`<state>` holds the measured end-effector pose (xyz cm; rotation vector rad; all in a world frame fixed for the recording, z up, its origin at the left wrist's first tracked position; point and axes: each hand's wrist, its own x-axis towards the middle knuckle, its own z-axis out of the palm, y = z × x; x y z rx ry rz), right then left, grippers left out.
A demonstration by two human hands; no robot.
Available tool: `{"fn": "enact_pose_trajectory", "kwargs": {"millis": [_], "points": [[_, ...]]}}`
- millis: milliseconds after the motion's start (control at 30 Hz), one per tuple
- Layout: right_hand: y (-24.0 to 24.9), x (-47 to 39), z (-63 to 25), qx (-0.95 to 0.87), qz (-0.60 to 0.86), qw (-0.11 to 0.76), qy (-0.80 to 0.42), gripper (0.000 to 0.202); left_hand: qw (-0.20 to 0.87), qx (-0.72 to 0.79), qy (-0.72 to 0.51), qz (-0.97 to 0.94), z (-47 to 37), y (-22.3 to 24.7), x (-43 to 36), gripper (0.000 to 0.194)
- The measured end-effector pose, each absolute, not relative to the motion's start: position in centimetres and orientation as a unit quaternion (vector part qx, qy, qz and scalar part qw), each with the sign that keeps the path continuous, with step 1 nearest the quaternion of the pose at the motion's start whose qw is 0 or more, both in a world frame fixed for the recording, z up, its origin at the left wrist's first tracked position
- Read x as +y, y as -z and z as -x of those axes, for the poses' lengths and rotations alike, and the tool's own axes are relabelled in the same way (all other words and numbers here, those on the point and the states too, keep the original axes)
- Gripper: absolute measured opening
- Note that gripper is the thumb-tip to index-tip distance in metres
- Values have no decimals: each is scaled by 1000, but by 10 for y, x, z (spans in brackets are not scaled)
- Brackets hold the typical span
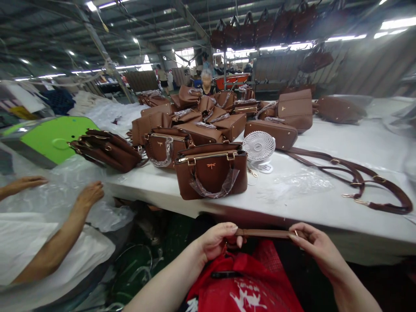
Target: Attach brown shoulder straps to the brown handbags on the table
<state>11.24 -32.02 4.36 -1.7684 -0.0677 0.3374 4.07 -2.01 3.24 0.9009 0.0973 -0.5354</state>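
Note:
A brown bag strap (264, 233) is stretched level between my two hands, over my lap and the red apron (250, 277). My left hand (218, 241) pinches its left end, with the strap's other part hanging out of sight below. At the right end, my right hand (308, 240) is closed on the strap, near a small bit of gold metal. Straight ahead on the table stands an upright brown handbag (211, 173) with a gold dragonfly mark and plastic-wrapped handles. Both hands are apart from it.
Many brown handbags (201, 132) crowd the white table (156, 186). A small white fan (259, 146) stands beside the front bag. Loose straps (386, 186) with gold clips lie to the right. At left, a co-worker's hands (91, 193) are over clear plastic near a green machine (55, 138).

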Motion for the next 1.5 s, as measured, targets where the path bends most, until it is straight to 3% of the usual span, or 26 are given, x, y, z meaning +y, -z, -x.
{"fn": "enact_pose_trajectory", "kwargs": {"millis": [233, 667, 967, 1200, 1500], "points": [[-43, -319, -114, -30, 776, 612, -149, 39, 897, 66, 216, -381, -35, -30, -16, 27], [-50, -319, -109, -41, 780, 601, -168, 39, 881, 45, 224, -415, -27, -31, -1, 35], [-148, -273, -164, -189, 834, 511, -83, 39, 772, -87, 271, -569, -58, -109, 56, 45], [-212, -200, -187, -309, 795, 502, -145, 39, 733, -160, 387, -535, -90, -138, 45, 51], [-225, -190, -238, -316, 850, 415, -74, 40, 733, -172, 227, -617, -89, -153, 102, 55]]}}
